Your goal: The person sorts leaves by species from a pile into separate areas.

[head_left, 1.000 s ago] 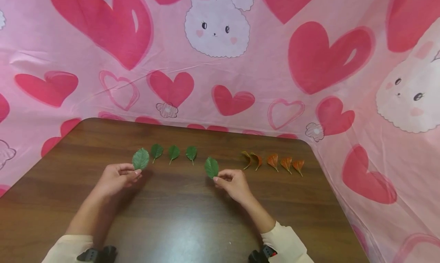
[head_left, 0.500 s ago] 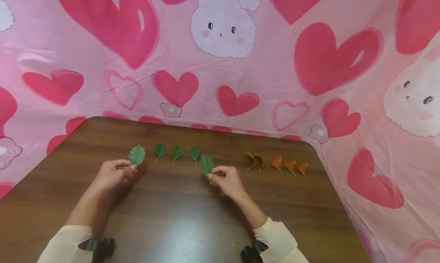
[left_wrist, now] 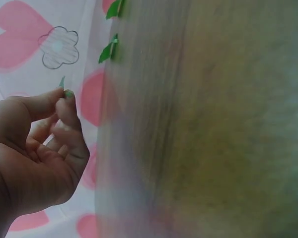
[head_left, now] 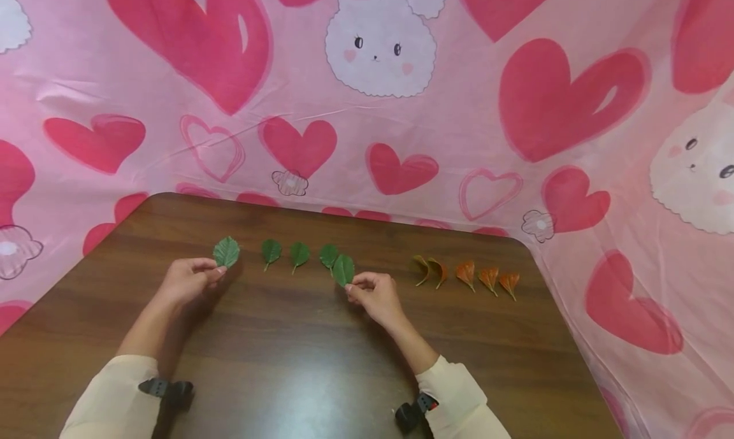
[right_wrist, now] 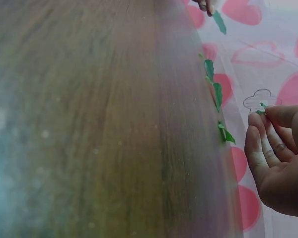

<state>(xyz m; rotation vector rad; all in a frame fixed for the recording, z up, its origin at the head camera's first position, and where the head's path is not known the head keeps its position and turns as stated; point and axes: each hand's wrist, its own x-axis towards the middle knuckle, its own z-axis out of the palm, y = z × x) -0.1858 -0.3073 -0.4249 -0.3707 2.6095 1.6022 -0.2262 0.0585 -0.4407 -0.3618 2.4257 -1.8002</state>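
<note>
My left hand [head_left: 192, 280] pinches a green leaf [head_left: 227, 252] by its lower end, at the left end of a row of leaves. In the left wrist view only a sliver of that leaf [left_wrist: 62, 82] shows above the fingertips. My right hand [head_left: 375, 295] pinches another green leaf [head_left: 343, 270] between thumb and fingers. From the head view, this leaf partly overlaps a green leaf [head_left: 328, 255] on the table; whether they touch I cannot tell. Two more green leaves, one on the left [head_left: 271, 251] and one in the middle [head_left: 299, 254], lie stem toward me.
On the right of the brown wooden table [head_left: 275, 337] lie several orange-brown leaves [head_left: 466, 273], two of them curled [head_left: 438, 272]. A pink cloth [head_left: 321, 155] with hearts and rabbits hangs along the table's back and right edges.
My right hand has brought its leaf left, over the rightmost green leaf on the table. My left hand keeps its leaf and has shifted slightly away from the row. The head view has turned a little.
</note>
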